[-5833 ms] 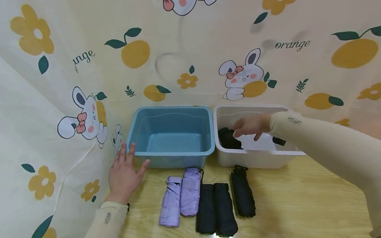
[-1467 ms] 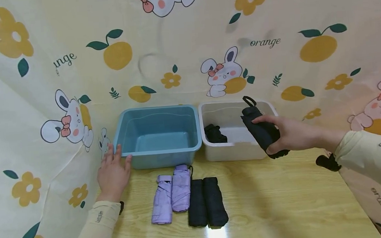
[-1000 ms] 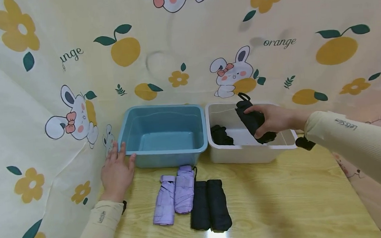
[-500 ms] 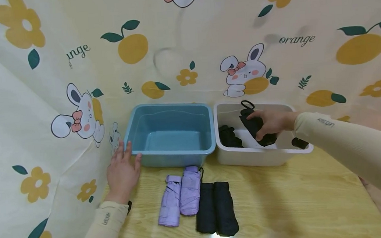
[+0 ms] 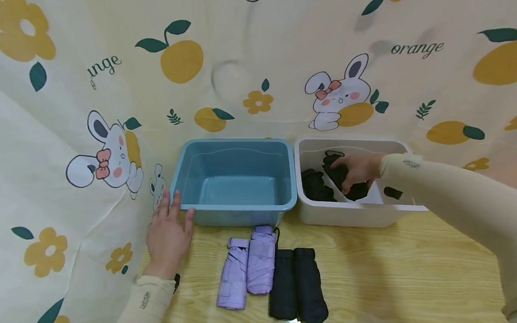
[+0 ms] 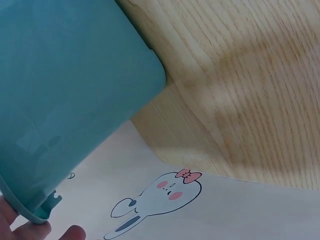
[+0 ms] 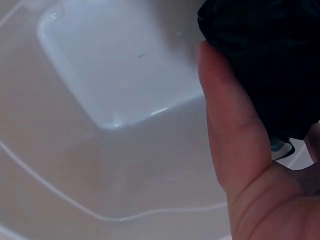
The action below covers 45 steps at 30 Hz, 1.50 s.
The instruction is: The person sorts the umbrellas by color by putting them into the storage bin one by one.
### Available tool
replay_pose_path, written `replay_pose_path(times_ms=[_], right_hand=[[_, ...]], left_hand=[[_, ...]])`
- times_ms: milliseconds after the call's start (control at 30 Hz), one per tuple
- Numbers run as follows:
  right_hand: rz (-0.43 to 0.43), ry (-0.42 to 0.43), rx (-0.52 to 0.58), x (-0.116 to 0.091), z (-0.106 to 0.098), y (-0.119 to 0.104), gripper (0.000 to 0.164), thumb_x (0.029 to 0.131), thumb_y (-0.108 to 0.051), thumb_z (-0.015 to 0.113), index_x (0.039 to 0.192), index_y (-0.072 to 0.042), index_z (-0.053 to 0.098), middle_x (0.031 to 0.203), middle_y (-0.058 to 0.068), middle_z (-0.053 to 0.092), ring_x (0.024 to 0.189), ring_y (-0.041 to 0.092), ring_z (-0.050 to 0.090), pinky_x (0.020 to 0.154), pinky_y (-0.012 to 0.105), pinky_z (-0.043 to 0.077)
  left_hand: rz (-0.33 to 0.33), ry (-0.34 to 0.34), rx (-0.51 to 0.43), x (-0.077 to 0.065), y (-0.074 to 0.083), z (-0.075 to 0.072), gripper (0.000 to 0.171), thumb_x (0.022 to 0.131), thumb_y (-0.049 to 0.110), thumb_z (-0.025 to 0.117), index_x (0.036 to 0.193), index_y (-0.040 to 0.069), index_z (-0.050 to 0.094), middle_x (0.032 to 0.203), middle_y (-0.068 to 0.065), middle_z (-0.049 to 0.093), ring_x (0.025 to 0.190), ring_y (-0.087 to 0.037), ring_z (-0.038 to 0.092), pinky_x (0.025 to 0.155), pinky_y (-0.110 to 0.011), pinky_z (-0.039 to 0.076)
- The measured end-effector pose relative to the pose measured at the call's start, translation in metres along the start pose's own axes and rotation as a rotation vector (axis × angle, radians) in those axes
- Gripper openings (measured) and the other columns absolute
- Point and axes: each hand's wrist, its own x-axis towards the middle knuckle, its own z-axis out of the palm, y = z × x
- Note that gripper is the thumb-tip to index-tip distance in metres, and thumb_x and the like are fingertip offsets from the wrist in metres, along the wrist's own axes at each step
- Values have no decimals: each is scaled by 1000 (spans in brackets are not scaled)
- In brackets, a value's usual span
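My right hand [image 5: 359, 169] reaches into the white bin [image 5: 356, 213] and grips a folded black umbrella [image 5: 337, 175], its wrist loop toward the back wall. In the right wrist view, the thumb [image 7: 227, 105] lies along the dark umbrella fabric [image 7: 270, 55], over the bin's pale floor. Another folded black umbrella [image 5: 316, 185] lies at the bin's left end. At the blue bin [image 5: 239, 214], my left hand [image 5: 169, 240] rests on the left front corner with fingers extended; the left wrist view has its fingertips [image 6: 32, 231] at the rim. The blue bin holds nothing.
In front of the bins, two purple folded umbrellas [image 5: 233, 278] [image 5: 261, 264] lie beside two black folded umbrellas [image 5: 281, 286] [image 5: 310, 288] on the wooden table [image 5: 383, 273]. A patterned cloth [image 5: 252, 67] hangs behind the bins and along the left side.
The lone black umbrella at the right of the table row was picked up by my right hand, carried over the white bin and lowered into it. The left hand stays at the blue bin.
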Motion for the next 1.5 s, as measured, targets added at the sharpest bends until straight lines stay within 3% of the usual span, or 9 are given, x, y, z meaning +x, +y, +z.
replay_pose_path(times_ms=[400, 833, 933, 1100, 1233, 1500], right_hand=[[6, -85, -61, 27, 17, 4, 95, 79, -22, 84, 154, -9, 27, 148, 33, 25, 122, 43, 45, 67, 45, 59], [-48, -102, -38, 42, 27, 18, 91, 83, -16, 82, 152, -7, 23, 149, 37, 18, 129, 53, 37, 61, 47, 59], [-29, -167, 1, 47, 30, 18, 99, 83, -12, 81, 155, -4, 13, 151, 39, 14, 125, 51, 42, 64, 45, 60], [48, -312, 131, 54, 35, 16, 112, 83, -2, 77, 155, 4, -10, 156, 38, -3, 129, 44, 40, 83, 44, 56], [71, -324, 156, 55, 35, 14, 108, 84, 2, 73, 156, 2, -8, 156, 39, -1, 130, 47, 42, 86, 45, 55], [44, -286, 104, 38, 28, 6, 96, 90, -15, 72, 157, 2, 5, 156, 36, 17, 137, 50, 33, 87, 52, 54]], left_hand=[[-10, -20, 2, -2, 2, -5, 63, 105, 42, 47, 154, 5, 36, 160, -22, 24, 127, -51, 46, 89, -64, 45], [-8, -19, 19, -1, 4, -5, 64, 105, 44, 46, 154, 5, 36, 161, -21, 23, 125, -50, 48, 88, -62, 47], [-12, -16, 23, 0, 3, -4, 64, 105, 44, 46, 154, 5, 37, 161, -21, 23, 125, -50, 48, 87, -62, 47], [-25, -43, 23, 2, 3, -4, 64, 105, 45, 46, 155, 6, 35, 162, -19, 21, 127, -50, 46, 89, -62, 46], [-32, -63, 24, 3, 3, -4, 65, 105, 45, 44, 156, 7, 33, 162, -19, 19, 128, -50, 45, 91, -62, 45], [-42, -72, 10, 2, 5, -6, 64, 106, 45, 43, 156, 6, 33, 162, -20, 19, 130, -50, 43, 92, -62, 44]])
